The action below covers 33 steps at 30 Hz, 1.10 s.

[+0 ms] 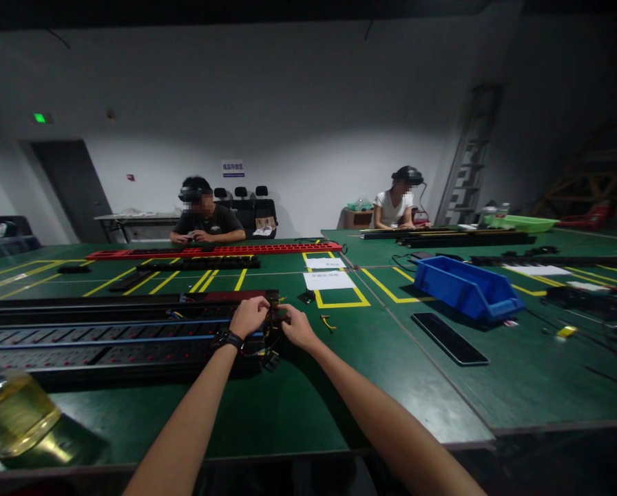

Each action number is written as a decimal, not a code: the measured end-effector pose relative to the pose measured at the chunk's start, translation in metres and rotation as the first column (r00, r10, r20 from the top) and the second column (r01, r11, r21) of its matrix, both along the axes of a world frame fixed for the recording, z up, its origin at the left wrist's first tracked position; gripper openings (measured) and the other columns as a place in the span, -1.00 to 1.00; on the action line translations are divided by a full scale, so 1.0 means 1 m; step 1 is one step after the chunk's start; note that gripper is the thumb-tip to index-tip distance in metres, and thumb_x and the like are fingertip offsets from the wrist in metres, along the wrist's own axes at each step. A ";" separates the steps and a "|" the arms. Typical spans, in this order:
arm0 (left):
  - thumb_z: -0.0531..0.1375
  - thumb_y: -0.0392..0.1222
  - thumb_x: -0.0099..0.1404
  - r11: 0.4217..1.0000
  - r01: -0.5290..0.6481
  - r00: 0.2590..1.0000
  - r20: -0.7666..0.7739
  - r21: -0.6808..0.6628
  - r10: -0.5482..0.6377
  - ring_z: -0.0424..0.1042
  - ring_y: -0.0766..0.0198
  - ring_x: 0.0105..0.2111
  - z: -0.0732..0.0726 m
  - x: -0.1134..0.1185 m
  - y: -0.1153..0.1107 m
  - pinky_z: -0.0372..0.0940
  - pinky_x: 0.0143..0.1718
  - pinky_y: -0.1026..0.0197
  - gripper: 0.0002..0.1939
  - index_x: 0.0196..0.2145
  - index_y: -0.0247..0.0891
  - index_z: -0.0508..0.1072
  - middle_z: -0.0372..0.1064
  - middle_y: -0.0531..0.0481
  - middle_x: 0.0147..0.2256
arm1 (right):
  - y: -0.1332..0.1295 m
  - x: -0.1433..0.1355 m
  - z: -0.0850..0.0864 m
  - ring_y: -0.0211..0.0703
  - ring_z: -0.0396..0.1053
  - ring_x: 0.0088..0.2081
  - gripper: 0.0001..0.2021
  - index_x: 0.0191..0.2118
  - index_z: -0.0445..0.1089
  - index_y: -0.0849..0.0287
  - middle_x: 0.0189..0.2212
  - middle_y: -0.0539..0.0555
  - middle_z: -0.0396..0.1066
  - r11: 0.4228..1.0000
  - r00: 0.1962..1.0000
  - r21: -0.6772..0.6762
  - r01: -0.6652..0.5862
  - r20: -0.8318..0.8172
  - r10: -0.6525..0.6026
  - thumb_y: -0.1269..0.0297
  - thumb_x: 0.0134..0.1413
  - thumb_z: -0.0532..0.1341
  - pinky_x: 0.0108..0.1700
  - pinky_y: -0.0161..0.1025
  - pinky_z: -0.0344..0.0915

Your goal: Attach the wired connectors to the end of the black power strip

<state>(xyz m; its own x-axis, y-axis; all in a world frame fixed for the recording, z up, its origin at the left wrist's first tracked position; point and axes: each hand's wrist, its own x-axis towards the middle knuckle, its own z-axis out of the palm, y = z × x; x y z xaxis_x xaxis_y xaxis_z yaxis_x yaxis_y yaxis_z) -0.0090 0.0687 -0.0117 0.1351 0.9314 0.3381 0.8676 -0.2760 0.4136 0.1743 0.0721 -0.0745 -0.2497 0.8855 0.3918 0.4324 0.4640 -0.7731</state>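
Observation:
Several long black power strips (148,331) with rows of sockets and red dots lie side by side on the green table, blue lines running along them. My left hand (250,317), a watch on its wrist, rests over their right end with its fingers curled down. Facing it, my right hand (297,327) pinches at a small dark part beside the strip end; the fingers cover most of it. Loose wires and a small black connector (271,360) hang from the strip ends just below my hands. A short yellow wire piece (328,322) lies right of my right hand.
A blue bin (466,288) and a dark phone (449,338) are to the right. A bottle of yellow liquid (16,410) stands front left. Beyond lie a red rail (215,251) and paper sheets (329,280). Two people sit across the table; cables lie far right.

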 end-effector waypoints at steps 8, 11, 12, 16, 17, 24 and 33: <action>0.09 -0.29 0.30 1.000 0.003 1.000 -0.006 0.010 -0.003 0.60 0.17 -0.19 -0.001 -0.001 0.000 0.40 -0.05 0.21 -0.70 -0.21 -0.16 0.65 0.66 -0.05 -0.21 | 0.000 0.032 0.022 -0.04 0.50 -0.26 -0.79 -0.13 0.54 0.11 -0.31 0.15 0.56 0.942 0.917 0.081 0.326 0.217 -0.336 0.27 0.27 0.16 -0.14 -0.19 0.35; 0.10 -0.27 0.30 1.000 -0.001 1.000 -0.009 0.006 0.001 0.60 0.16 -0.20 -0.001 -0.001 -0.001 0.40 -0.07 0.20 -0.71 -0.22 -0.15 0.64 0.65 -0.04 -0.22 | 0.005 0.060 0.028 0.05 0.50 -0.15 -0.83 -0.18 0.53 0.14 -0.21 0.26 0.54 0.897 0.805 0.104 0.430 0.405 -0.433 0.26 0.26 0.18 -0.11 -0.13 0.36; 0.11 -0.27 0.31 1.000 -0.003 1.000 -0.009 0.004 0.003 0.60 0.15 -0.21 -0.001 -0.001 -0.001 0.40 -0.08 0.20 -0.71 -0.22 -0.15 0.64 0.65 -0.04 -0.22 | 0.006 0.069 0.027 0.11 0.50 -0.10 -0.81 -0.14 0.52 0.17 -0.16 0.31 0.52 0.881 0.765 0.094 0.464 0.459 -0.452 0.25 0.24 0.20 -0.09 -0.08 0.37; 0.11 -0.27 0.31 1.000 -0.010 1.000 -0.009 -0.004 0.010 0.60 0.15 -0.19 -0.001 0.000 -0.002 0.39 -0.07 0.20 -0.71 -0.22 -0.15 0.65 0.65 -0.04 -0.21 | 0.014 0.092 0.018 0.17 0.50 -0.05 -0.79 -0.09 0.53 0.18 -0.09 0.37 0.50 0.886 0.727 0.001 0.463 0.572 -0.381 0.33 0.23 0.20 -0.05 -0.01 0.37; 0.11 -0.28 0.31 1.000 -0.011 1.000 -0.008 -0.006 0.011 0.60 0.15 -0.18 -0.001 0.000 -0.002 0.39 -0.06 0.20 -0.71 -0.22 -0.15 0.65 0.65 -0.04 -0.20 | 0.016 0.093 0.015 0.13 0.51 -0.06 -0.80 -0.12 0.53 0.16 -0.11 0.34 0.51 0.902 0.741 0.001 0.432 0.570 -0.355 0.38 0.24 0.17 -0.05 -0.05 0.36; 0.10 -0.28 0.31 0.999 -0.038 0.999 -0.012 -0.022 0.038 0.60 0.13 -0.14 0.002 0.004 -0.005 0.38 -0.01 0.19 -0.69 -0.20 -0.14 0.66 0.66 -0.06 -0.18 | 0.029 0.061 0.005 -0.07 0.47 -0.09 -0.76 0.00 0.47 0.18 -0.16 0.16 0.53 0.977 0.907 0.190 0.098 0.388 -0.166 0.43 0.27 0.16 -0.02 -0.20 0.32; 0.10 -0.31 0.32 0.998 -0.054 0.998 -0.035 -0.044 0.053 0.60 0.14 -0.12 0.003 0.007 -0.009 0.39 -0.02 0.20 -0.67 -0.16 -0.10 0.65 0.66 -0.03 -0.15 | 0.048 0.014 0.018 -0.06 0.46 -0.11 -0.65 0.13 0.31 0.10 -0.26 0.04 0.53 0.962 0.959 0.271 0.018 0.268 -0.093 0.42 0.25 0.21 -0.06 -0.22 0.28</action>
<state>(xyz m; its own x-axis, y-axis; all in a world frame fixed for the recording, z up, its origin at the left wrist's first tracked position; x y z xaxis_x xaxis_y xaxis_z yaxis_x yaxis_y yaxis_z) -0.0018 0.0597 -0.0084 0.0951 0.9518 0.2917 0.8942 -0.2104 0.3950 0.1886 0.1199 -0.0564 -0.3347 0.7756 0.5352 0.6419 0.6034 -0.4731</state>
